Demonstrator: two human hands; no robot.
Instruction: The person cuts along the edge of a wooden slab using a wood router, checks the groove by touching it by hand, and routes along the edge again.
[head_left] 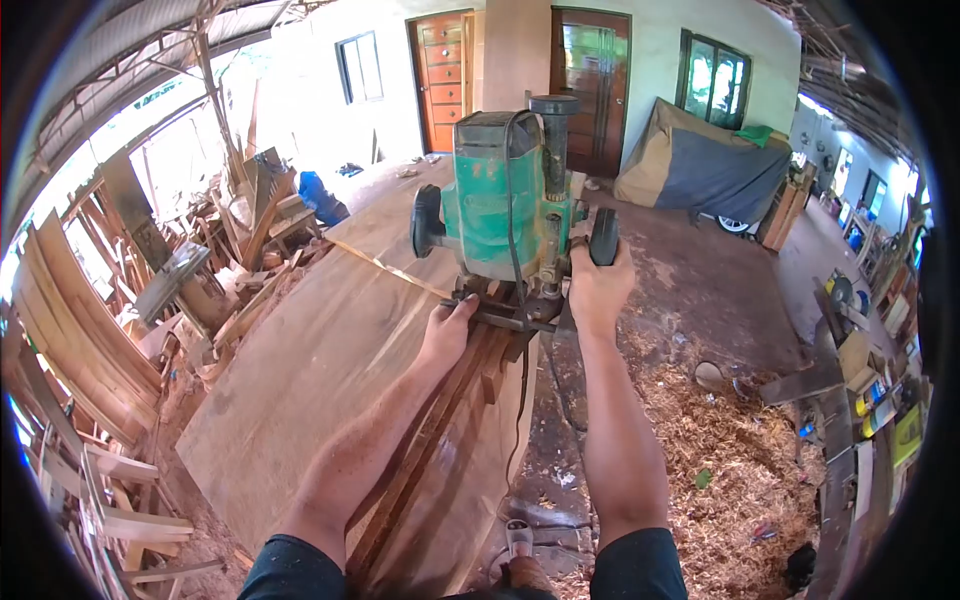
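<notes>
A green plunge router (485, 215) with black side knobs stands upright on a narrow length of reddish-brown wood (420, 455). Low at its base, my left hand (450, 328) is closed around the metal guide part, thumb on top. My right hand (602, 285) grips the router's right side at the black knob, though some of its fingers are hidden behind. The left knob (427, 222) is untouched. A dark cord (512, 190) hangs down the front of the motor housing and on past the wood's right side.
Beneath the wood lies a large plywood panel (290, 370). Scrap timber (240, 215) is heaped to the left. Wood shavings (735, 470) cover the floor at right, with a cord (565, 400) nearby. A covered vehicle (700, 165) stands near the back wall.
</notes>
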